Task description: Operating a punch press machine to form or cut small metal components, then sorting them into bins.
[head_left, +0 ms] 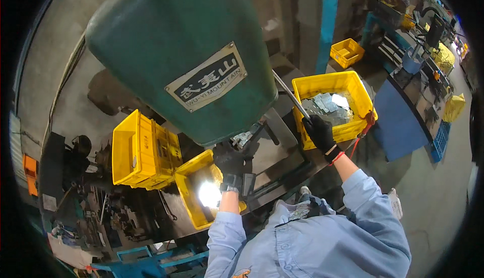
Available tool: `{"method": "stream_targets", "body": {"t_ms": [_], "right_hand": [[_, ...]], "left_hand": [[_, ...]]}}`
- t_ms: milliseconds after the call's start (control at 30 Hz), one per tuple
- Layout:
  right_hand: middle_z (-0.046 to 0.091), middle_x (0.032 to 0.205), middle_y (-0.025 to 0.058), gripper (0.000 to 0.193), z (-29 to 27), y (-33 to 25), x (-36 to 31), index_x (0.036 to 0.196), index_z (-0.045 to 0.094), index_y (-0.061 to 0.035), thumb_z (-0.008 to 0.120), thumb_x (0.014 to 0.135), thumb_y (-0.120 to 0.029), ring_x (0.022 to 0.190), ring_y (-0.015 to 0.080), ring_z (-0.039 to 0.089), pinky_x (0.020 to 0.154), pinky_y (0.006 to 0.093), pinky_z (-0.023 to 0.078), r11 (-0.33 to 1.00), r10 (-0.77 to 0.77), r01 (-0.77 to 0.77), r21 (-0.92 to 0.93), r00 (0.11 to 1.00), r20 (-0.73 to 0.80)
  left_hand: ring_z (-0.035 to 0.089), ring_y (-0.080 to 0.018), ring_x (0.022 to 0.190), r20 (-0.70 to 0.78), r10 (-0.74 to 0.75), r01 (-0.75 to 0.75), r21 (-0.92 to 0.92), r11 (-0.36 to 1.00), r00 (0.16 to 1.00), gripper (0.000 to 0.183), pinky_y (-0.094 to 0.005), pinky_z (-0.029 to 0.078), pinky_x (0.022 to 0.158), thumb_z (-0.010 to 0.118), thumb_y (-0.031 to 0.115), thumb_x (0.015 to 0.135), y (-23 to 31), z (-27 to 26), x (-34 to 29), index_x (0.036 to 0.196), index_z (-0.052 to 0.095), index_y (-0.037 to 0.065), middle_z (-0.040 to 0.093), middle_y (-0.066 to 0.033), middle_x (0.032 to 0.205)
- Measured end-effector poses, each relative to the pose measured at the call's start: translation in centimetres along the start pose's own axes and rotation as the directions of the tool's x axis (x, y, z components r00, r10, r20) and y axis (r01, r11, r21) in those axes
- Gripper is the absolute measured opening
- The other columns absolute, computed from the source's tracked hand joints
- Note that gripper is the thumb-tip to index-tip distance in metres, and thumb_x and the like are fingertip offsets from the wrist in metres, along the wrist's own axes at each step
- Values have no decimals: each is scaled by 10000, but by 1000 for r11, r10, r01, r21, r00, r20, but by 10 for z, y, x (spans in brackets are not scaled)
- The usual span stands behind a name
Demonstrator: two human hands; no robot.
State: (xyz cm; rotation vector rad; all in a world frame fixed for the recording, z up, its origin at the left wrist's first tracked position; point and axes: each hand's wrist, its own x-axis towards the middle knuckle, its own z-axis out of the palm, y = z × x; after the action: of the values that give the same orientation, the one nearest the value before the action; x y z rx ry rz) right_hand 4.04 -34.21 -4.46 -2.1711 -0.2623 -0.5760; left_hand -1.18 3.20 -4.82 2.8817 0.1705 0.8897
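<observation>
The green head [181, 61] of a bench machine, with a metal nameplate on its front, fills the upper middle. A slim metal lever [291, 95] slants out from beside it, and my black-gloved right hand [318, 133] is closed round its lower end. Under the machine head, my black-gloved left hand [230, 161] reaches in beside some shiny metal pieces [242, 139]; its fingers blend into the dark there, and whether they grip anything is hidden. A yellow bin [359, 95] of flat metal plates [327, 107] stands just beyond my right hand. Another yellow bin [190, 205] sits beneath my left wrist.
Stacked yellow crates [146, 149] stand left of the machine. Tools and dark metal parts crowd the bench [116, 217] at the lower left. A small yellow crate [347, 52] lies farther back beside a blue post [328, 21]. Another workbench [413, 81] stands at the right.
</observation>
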Motion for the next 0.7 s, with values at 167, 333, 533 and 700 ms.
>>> {"method": "stream_targets", "body": {"t_ms": [167, 333, 533, 700], "right_hand": [[749, 870, 207, 128, 10, 7, 0, 1048, 767, -65, 821, 961, -142, 775, 382, 759, 682, 422, 578, 999, -34, 35, 22, 998, -58], [726, 780, 169, 113, 16, 7, 0, 1004, 749, -40, 806, 1018, -136, 631, 302, 704, 600, 391, 526, 975, -41, 56, 215, 996, -74], [743, 803, 175, 99, 15, 8, 4, 1044, 764, -43, 813, 1003, -119, 662, 317, 738, 620, 403, 543, 977, -44, 57, 206, 997, -64], [764, 860, 102, 111, 20, 16, 4, 1105, 781, -52, 774, 1011, -111, 770, 249, 754, 716, 383, 576, 988, -81, 83, 131, 996, -23]], "left_hand": [[722, -403, 1087, 18, -24, 24, -16, 1000, 1000, 932, -526, 583, 927, 936, 677, 677, 2, 0, 1, 1346, 697, 73, 743, -180, 1212], [705, -408, 1098, -120, 27, -32, -40, 999, 992, 870, -537, 583, 908, 924, 646, 700, 4, -2, 4, 1315, 691, 76, 729, -179, 1173], [689, -416, 1086, -89, 59, -58, 13, 998, 994, 811, -558, 580, 903, 887, 671, 746, 20, -14, 4, 1280, 695, 91, 716, -183, 1154], [693, -418, 1031, -133, 99, -95, 36, 995, 986, 766, -562, 562, 869, 880, 641, 766, 10, -5, 4, 1253, 708, 76, 722, -180, 1079]]}}
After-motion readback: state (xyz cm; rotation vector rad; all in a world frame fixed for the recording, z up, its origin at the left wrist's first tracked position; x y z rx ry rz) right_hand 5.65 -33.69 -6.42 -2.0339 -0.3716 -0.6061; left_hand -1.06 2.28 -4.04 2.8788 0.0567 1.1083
